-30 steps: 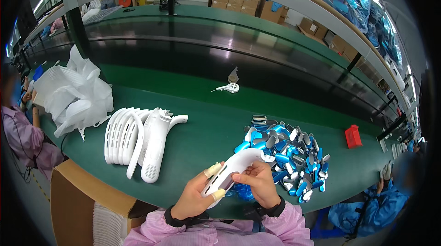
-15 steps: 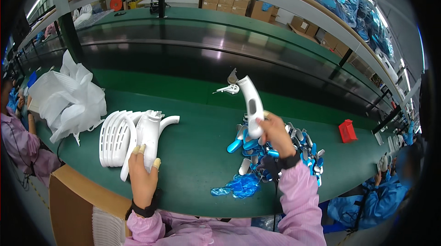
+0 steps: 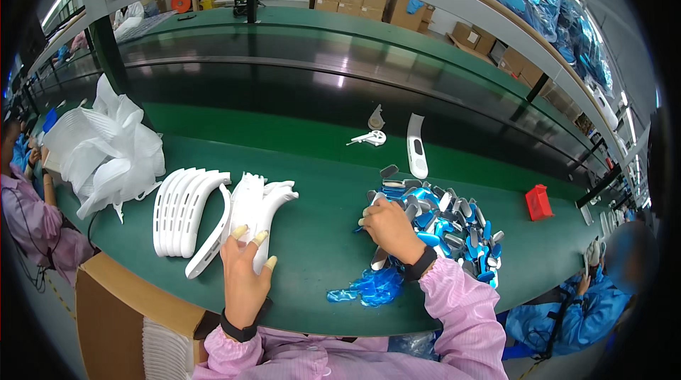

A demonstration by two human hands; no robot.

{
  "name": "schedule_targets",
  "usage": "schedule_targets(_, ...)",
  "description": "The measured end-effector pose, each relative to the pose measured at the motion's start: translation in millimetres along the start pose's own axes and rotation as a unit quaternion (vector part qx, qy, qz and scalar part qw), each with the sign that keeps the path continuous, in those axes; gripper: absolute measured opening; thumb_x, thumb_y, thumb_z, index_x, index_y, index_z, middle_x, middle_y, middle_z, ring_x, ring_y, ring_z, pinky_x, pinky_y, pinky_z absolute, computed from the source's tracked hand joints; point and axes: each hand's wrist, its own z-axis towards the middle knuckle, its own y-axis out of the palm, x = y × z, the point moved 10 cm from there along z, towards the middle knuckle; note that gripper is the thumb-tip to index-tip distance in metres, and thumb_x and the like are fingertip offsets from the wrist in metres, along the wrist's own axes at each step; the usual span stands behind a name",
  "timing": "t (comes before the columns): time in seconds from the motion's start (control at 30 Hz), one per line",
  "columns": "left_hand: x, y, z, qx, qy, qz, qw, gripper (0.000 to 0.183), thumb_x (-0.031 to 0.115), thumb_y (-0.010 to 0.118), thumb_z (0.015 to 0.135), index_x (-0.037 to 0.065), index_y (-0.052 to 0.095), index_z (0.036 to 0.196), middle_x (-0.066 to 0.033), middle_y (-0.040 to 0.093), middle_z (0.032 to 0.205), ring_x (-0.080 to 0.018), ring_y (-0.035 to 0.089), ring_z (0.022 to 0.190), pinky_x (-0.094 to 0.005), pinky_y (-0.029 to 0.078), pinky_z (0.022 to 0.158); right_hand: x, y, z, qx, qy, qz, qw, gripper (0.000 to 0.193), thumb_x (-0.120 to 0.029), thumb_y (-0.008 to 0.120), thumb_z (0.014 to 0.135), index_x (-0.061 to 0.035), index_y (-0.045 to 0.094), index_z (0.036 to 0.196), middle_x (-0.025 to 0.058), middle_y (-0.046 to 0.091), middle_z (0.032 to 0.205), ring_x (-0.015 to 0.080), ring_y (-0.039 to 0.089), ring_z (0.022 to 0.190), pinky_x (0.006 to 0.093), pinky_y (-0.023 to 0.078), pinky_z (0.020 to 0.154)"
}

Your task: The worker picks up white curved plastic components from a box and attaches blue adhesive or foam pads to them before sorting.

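My left hand (image 3: 245, 277), with pale finger cots on several fingertips, lies with fingers apart on the lower end of some white curved plastic shells (image 3: 259, 206). Left of these, a row of matching slotted white shells (image 3: 181, 213) stands close together, one more leaning between. My right hand (image 3: 394, 232) has its fingers bent together at the left edge of a heap of small oval blue and silver pieces (image 3: 454, 227); what is between the fingertips is mostly hidden. Beyond the heap lies a single white curved shell (image 3: 418, 149) with an oval hole.
Crumpled blue film (image 3: 372, 288) lies near the front edge. A white part (image 3: 369, 138) and a grey one (image 3: 376, 119) lie farther back. White foam sheeting (image 3: 106, 149) is at left, a red bin (image 3: 538, 203) at right, an open carton (image 3: 128, 309) below left. People sit on both sides.
My right hand has let go of the white shell, which now lies beyond the heap, and has come down to the small pieces. My left hand and the shells under it have shifted right.
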Motion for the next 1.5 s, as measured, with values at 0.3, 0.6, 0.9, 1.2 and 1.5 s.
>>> schedule_targets(0.3,72,50,-25,-0.147,0.069,-0.299,0.94,0.057,0.011,0.07,0.079,-0.001,0.046,0.129,-0.0196,0.059,0.116,-0.0311,0.062,0.1,-0.0347,0.048,0.087,-35,-63,-34,0.088,0.2,0.488,0.845,0.009,-0.004,0.076,0.073,0.0005,0.069,0.076,0.0028,0.062,0.071,0.0053,0.057,0.06,0.0183,0.045,0.053)
schedule_targets(0.6,92,54,-34,-0.142,0.134,-0.258,0.946,0.057,0.007,0.067,0.08,0.003,0.045,0.133,-0.0149,0.061,0.115,-0.0312,0.061,0.099,-0.0341,0.048,0.085,-48,-53,-83,0.13,0.257,0.503,0.815,0.019,-0.003,0.08,0.068,0.0013,0.062,0.066,0.0029,0.062,0.065,0.0048,0.058,0.058,0.0186,0.047,0.053)
schedule_targets(0.9,92,66,-39,-0.236,0.108,-0.366,0.894,0.063,0.008,0.069,0.079,0.009,0.044,0.136,-0.0125,0.062,0.11,-0.0221,0.059,0.088,-0.0298,0.048,0.072,-52,-58,-89,0.13,0.237,0.509,0.817,0.02,-0.002,0.081,0.066,0.0008,0.062,0.066,0.0033,0.061,0.064,0.007,0.06,0.06,0.0194,0.048,0.055)
schedule_targets(1.2,76,81,-49,-0.255,0.093,-0.36,0.893,0.05,0.008,0.066,0.081,0.006,0.051,0.129,-0.0085,0.06,0.092,-0.017,0.055,0.065,-0.0269,0.046,0.06,-68,-53,-70,0.08,0.174,0.561,0.805,0.017,-0.006,0.08,0.068,-0.0014,0.064,0.067,0.0004,0.059,0.061,0.003,0.046,0.051,0.0202,0.03,0.045)
schedule_targets(1.5,82,65,-42,-0.233,0.107,-0.337,0.906,0.039,0.003,0.061,0.084,0.003,0.056,0.123,-0.0131,0.059,0.102,-0.0225,0.059,0.085,-0.0297,0.047,0.074,-66,-40,-74,0.109,0.223,0.613,0.75,0.013,-0.006,0.074,0.076,0.0011,0.065,0.084,0.0004,0.058,0.067,0.0034,0.049,0.055,0.0184,0.036,0.048)
